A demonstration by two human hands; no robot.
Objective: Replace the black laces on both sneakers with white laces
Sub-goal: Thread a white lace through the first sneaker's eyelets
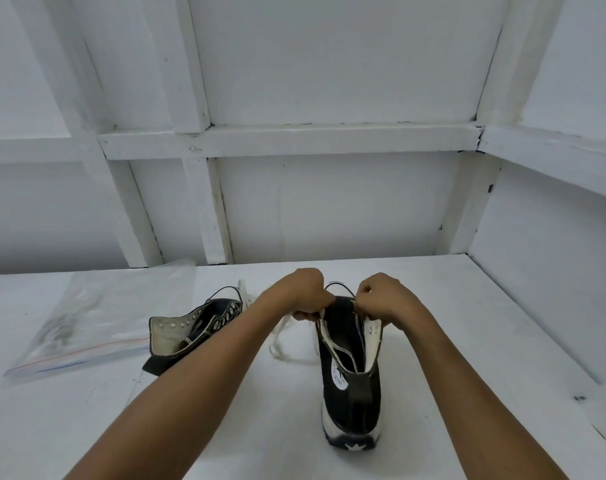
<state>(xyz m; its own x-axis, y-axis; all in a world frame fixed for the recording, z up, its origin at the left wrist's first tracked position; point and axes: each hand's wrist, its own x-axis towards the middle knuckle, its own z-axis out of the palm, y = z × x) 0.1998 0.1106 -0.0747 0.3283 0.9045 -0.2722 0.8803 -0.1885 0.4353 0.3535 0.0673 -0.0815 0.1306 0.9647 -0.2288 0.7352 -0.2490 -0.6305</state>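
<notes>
White tabletop [485, 341] below framed wall, upright sneaker [350, 403] centre right, heel nearest, round star patch [339, 375] with unreadable lettering, left hand [306, 294] pinching white lace [282, 332], right hand [386, 299] fingers curled, pinching the upper's edge, second sneaker [190, 330] lying unlaced centre left, zip bag [97, 317] far left.

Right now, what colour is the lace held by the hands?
White lace, shown best in the head view.

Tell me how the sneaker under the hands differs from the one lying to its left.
The upright sneaker stands on its sole, heel toward the camera; the lying sneaker is tipped on its side. The left hand and right hand grip the upright sneaker, a white lace trailing from it; the lying sneaker is untouched, eyelets bare. Both are black with white trim.
</notes>
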